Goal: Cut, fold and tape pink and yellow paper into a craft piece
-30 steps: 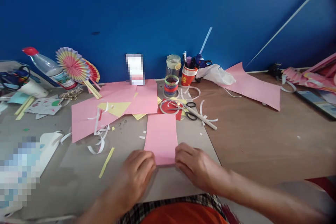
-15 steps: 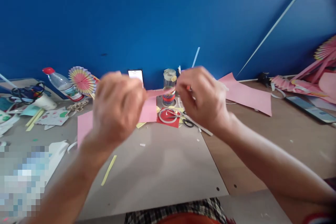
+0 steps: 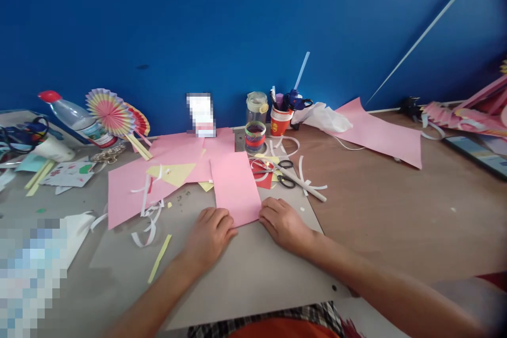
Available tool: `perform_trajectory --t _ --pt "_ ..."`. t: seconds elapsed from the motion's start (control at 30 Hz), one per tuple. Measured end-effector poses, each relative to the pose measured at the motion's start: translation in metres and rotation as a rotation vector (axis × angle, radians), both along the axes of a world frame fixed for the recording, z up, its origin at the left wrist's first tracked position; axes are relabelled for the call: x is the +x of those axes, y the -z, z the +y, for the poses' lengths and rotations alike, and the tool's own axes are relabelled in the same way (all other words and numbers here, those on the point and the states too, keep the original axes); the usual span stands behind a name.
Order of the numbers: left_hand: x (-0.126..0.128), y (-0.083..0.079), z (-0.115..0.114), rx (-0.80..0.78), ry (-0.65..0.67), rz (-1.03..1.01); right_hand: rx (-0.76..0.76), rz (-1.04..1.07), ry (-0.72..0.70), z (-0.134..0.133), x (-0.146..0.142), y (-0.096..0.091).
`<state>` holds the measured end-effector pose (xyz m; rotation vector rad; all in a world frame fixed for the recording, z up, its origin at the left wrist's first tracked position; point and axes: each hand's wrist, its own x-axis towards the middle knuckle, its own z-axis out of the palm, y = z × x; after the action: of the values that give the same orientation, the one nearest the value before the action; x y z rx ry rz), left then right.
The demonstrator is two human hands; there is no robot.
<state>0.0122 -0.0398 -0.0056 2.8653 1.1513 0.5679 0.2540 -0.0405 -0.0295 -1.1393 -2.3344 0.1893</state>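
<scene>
A sheet of pink paper (image 3: 236,185) lies at a slight tilt on the grey board in front of me. My left hand (image 3: 212,232) grips its lower left corner, fingers curled and thumb along the near edge. At the lower right corner my right hand (image 3: 283,222) pinches the same sheet with bent fingers. Beyond the sheet, larger pink paper (image 3: 130,190) is spread under a yellow scrap (image 3: 174,174). A pair of scissors (image 3: 285,180) with black handles rests to the right of the sheet, over red and yellow scraps.
A clear jar (image 3: 255,127) and a red cup (image 3: 280,122) holding pens stand at the wall. Left are a red-capped bottle (image 3: 81,122) and a folded paper fan (image 3: 110,112). White strips (image 3: 152,229) litter the board. More pink paper (image 3: 380,134) and a phone (image 3: 475,156) lie right.
Both hands have come down from in front of the wall to the board with the pink paper, which now lies flat between them. The view has shifted slightly.
</scene>
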Motion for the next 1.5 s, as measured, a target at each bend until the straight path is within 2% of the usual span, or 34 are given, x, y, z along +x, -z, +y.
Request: perform_trajectory --t 0.13,0.3,0.6,0.9,1.5 --pt "-0.005 -0.002 0.002 -0.106 -0.032 -0.067 -0.064 0.02 0.018 0.003 0.001 0.001" --pt "-0.007 -0.002 0.0 -0.088 -0.028 -0.087 -0.121 0.022 0.028 0.004 0.0 -0.001" --pt "-0.006 0.004 -0.002 -0.088 -0.156 -0.06 -0.149 0.002 0.034 0.006 0.0 -0.003" --pt "-0.016 0.001 0.004 -0.248 -0.104 -0.064 -0.138 -0.029 0.06 0.007 -0.001 -0.005" --pt "-0.008 0.004 0.007 -0.189 -0.188 -0.021 -0.121 -0.004 0.08 0.012 -0.004 -0.005"
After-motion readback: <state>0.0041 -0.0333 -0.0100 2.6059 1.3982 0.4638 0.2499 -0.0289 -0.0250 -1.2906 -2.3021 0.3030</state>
